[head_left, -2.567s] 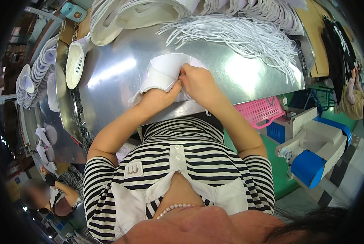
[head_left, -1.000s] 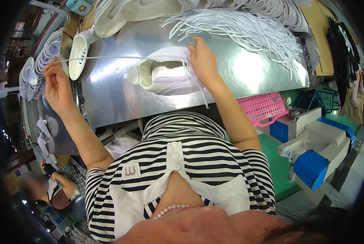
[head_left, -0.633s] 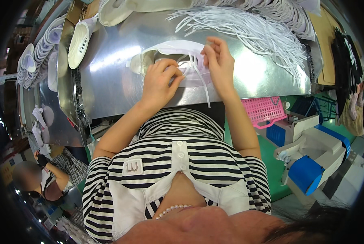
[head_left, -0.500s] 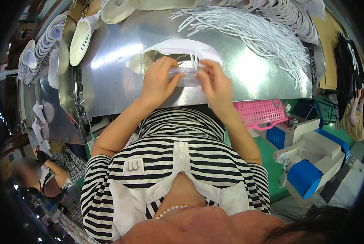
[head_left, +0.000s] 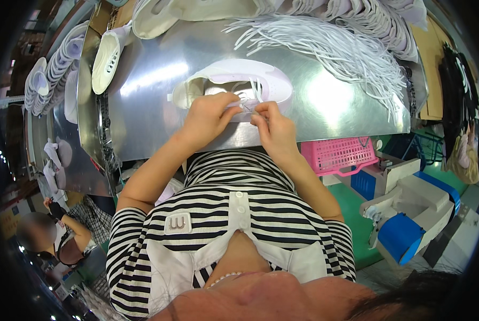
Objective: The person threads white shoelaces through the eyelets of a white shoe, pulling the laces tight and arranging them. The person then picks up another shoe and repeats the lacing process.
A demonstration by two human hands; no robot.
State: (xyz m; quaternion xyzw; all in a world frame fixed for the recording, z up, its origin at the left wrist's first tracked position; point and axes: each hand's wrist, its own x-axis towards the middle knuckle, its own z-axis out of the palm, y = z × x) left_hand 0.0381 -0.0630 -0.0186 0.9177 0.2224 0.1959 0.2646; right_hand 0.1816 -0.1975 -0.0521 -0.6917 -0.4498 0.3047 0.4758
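A white shoe upper [head_left: 278,85] lies on its side on the metal table, its toe to the right and its opening facing me. A white shoelace [head_left: 257,89] passes through its eyelets, with loops standing up at the throat. My left hand [head_left: 208,119] is closed, thumb and forefinger pinching the near eyelet edge of the upper. Close by on the right, my right hand [head_left: 276,130] pinches at the same edge, fingertips on what looks like the lace. The fingers partly hide the eyelets between them.
A heap of loose white laces [head_left: 325,48] lies at the far right, before stacked uppers [head_left: 352,9]. Another upper [head_left: 108,59] rests at the table's left edge. A pink basket [head_left: 341,155] and a blue-and-grey machine [head_left: 405,230] stand right; a person [head_left: 71,235] sits lower left.
My right hand has come in slightly to the left and down, its fingers now closed near the eyelet edge. My left hand keeps its pinch on the upper. The whole view has shifted slightly.
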